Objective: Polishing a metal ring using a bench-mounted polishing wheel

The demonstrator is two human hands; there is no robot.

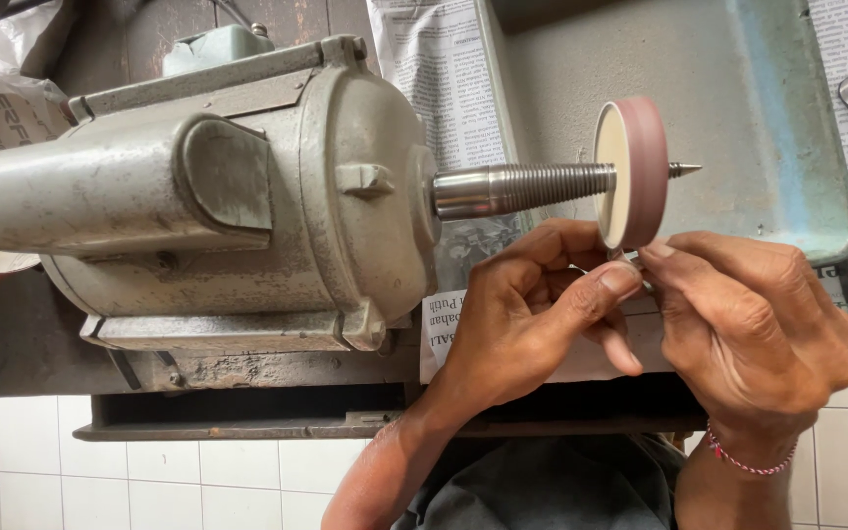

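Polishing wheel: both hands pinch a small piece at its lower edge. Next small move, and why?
Probably ease the small metal piece up onto the wheel's rim. Left hand and right hand pinch it together just below the pink wheel; contact itself is hidden behind the fingertips.

The wheel [630,172] sits on the spindle [522,188] right of the motor [198,196], above both hands.
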